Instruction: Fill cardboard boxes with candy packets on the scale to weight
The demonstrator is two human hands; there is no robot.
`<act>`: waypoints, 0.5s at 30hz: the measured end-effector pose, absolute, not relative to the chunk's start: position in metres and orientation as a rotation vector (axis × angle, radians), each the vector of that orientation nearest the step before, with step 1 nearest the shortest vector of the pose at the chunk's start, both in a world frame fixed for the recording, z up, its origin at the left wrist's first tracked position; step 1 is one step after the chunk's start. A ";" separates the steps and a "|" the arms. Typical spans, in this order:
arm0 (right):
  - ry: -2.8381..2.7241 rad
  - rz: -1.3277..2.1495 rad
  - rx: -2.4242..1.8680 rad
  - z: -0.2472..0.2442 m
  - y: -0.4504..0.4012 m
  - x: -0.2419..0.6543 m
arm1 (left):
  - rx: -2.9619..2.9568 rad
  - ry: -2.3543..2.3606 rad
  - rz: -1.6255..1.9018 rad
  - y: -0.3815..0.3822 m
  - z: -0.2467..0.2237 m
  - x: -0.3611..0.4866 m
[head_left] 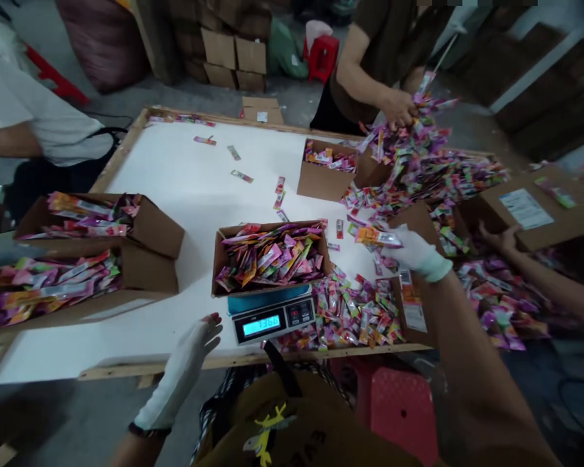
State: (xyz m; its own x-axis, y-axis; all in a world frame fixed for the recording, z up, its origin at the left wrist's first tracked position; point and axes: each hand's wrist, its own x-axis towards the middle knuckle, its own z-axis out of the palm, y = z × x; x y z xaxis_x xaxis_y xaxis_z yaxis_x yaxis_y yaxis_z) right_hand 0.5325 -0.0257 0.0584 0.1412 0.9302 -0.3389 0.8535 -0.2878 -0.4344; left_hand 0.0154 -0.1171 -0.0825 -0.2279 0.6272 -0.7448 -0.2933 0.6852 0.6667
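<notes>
A small grey digital scale with a lit blue display (274, 319) sits near the front edge of a white-topped table with a raw wooden rim (175, 194), and everything else is best placed from it. Directly on the scale's platform stands an open brown cardboard box heaped with pink, purple, green and orange sachets (271, 255). The person's right hand in a white glove (416, 253) is raised to the right of the scale and beyond it, fingers pinched around a small bunch of colourful sachets (377, 237) held above the table surface. The left hand, also in a white glove (189, 363), hangs just left of the scale at the table's front edge, fingers stretched out loose and spread, gripping nothing and near the scale but apart from it. Just right of the scale lies a loose heap of the same bright sachets (355, 311), spreading along the front edge. Far left of the scale stand two open brown cartons filled with longer colourful packets (78, 259). Beyond the scale and to its right sits another open cardboard box partly filled with sachets (328, 168), and behind that a large spilled mound of sachets (418, 162), into which a co-worker's bare hand (398, 107) reaches. Right of the scale, past the table's edge, another person's bare forearm (540, 279) rests by a closed brown carton with a white label (525, 211).
</notes>
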 end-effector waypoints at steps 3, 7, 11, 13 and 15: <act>-2.001 0.938 -1.768 0.110 -0.012 0.495 | 0.312 1.551 0.866 -0.118 -0.086 0.018; -2.319 0.939 -1.488 0.122 0.018 0.411 | 0.348 1.534 0.862 -0.126 -0.086 0.020; -2.325 0.817 -1.484 0.110 0.026 0.393 | 0.303 1.579 0.876 -0.140 -0.090 0.004; -2.198 0.916 -1.538 0.102 0.017 0.419 | 0.208 1.623 0.910 -0.147 -0.094 -0.015; -2.057 1.019 -1.682 0.087 0.004 0.453 | 0.092 1.637 0.977 -0.148 -0.095 -0.043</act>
